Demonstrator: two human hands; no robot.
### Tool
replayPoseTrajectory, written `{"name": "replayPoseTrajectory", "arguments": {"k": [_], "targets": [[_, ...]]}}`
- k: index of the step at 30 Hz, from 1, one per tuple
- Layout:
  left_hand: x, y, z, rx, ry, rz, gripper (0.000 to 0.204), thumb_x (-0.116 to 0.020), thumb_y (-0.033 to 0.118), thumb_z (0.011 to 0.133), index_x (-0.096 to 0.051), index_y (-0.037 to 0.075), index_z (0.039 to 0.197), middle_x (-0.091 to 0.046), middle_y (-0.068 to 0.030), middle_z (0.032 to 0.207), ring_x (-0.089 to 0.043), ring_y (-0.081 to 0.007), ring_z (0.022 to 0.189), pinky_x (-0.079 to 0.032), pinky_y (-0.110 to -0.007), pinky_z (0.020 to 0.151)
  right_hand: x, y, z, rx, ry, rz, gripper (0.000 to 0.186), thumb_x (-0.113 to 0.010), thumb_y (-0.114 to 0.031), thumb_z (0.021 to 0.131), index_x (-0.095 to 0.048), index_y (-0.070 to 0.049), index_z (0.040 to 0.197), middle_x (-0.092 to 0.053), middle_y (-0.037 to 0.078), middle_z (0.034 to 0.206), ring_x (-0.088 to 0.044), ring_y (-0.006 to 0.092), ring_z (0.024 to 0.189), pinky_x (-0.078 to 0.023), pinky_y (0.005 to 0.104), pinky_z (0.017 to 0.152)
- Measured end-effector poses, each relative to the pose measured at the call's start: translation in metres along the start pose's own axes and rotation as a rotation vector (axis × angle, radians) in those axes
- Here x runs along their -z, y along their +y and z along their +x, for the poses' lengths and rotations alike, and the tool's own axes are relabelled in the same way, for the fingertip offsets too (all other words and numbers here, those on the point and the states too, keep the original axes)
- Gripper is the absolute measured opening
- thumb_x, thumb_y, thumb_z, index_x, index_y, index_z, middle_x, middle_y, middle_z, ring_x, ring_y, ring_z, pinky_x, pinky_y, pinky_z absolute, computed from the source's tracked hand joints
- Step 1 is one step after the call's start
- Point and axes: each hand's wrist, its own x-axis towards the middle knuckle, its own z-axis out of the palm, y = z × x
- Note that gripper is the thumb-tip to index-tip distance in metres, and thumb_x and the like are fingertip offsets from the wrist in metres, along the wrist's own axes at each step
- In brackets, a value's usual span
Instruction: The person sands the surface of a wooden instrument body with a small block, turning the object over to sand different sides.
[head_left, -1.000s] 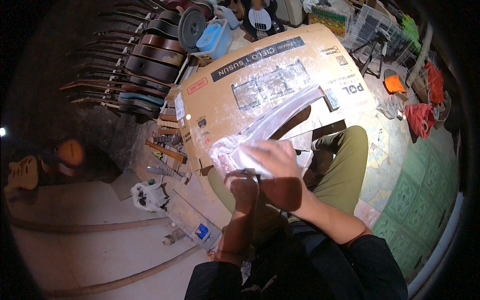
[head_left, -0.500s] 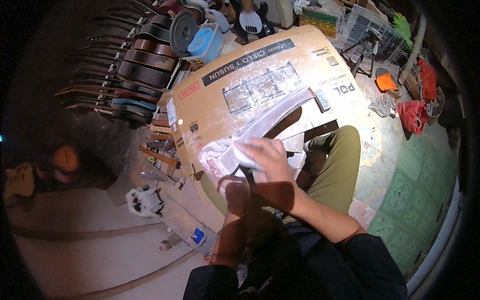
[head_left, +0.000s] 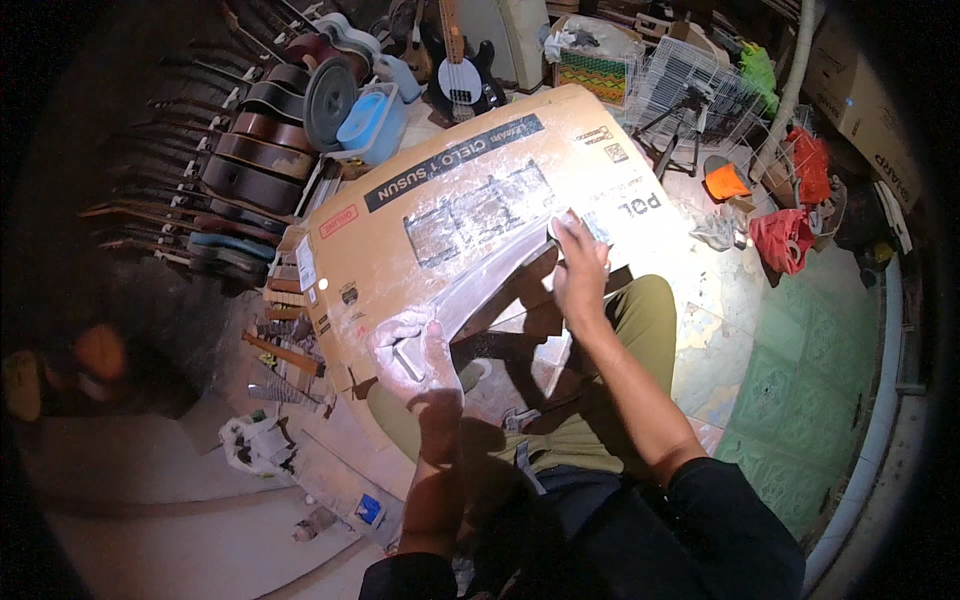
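A long, slightly curved pale piece [head_left: 488, 283], coated in white dust, runs from lower left to upper right over the cardboard; its exact kind I cannot tell. My left hand [head_left: 418, 368], whitened with dust, grips its near end. At the far end, my right hand [head_left: 578, 265] has its fingers closed over the piece, and a bit of something whitish shows under the fingertips. What that is stays unclear. Beside those fingers lies a small greyish block [head_left: 601, 228], partly hidden.
Dust-smeared flat cardboard [head_left: 370, 245] lies in front of my bent legs. Several guitars [head_left: 265, 130] line the left side, with a blue-and-clear tub [head_left: 372, 125] beside them. A black guitar [head_left: 462, 85], a wire cage [head_left: 690, 80] and a red bag [head_left: 782, 238] stand farther off.
My right hand has slid along the pale piece from its near end to its far end. My left hand still holds the near end. The whole view has shifted a little.
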Motion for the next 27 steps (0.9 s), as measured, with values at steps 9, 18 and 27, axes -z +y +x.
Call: {"name": "replayPoseTrajectory", "arguments": {"k": [9,18,27], "targets": [[0.001,-0.005,0.006,-0.07,0.027,0.054,0.019,-0.066,0.0,0.094,-0.052,0.002,0.106,-0.059,-0.0085,0.102,-0.059,-0.0202,0.102,-0.047,-0.036,0.097,-0.003,0.003,0.005,-0.002,0.032,0.035,0.066,-0.06,0.007,0.072,-0.065,-0.016,0.133,-0.062,0.006,0.135,-0.055,0.0336,0.108,-0.045,0.047,0.093],[0.0,-0.004,0.015,-0.136,0.024,0.152,0.018,-0.067,0.0,0.093,-0.052,0.003,0.102,-0.059,-0.0086,0.101,-0.059,-0.0203,0.098,-0.048,-0.036,0.096,-0.013,-0.009,-0.005,0.1,0.001,0.058,0.065,-0.055,0.011,0.07,-0.068,-0.012,0.129,-0.065,0.011,0.132,-0.057,0.0335,0.108,-0.043,0.0439,0.097],[0.0,-0.007,0.019,-0.161,0.045,0.087,0.015,-0.064,0.001,0.096,-0.05,0.004,0.098,-0.059,-0.0099,0.098,-0.062,-0.021,0.095,-0.051,-0.036,0.092,0.001,-0.04,-0.013,0.267,-0.159,0.165,0.065,-0.059,0.008,0.07,-0.067,-0.012,0.13,-0.064,0.011,0.133,-0.058,0.0341,0.105,-0.045,0.0436,0.094]]}}
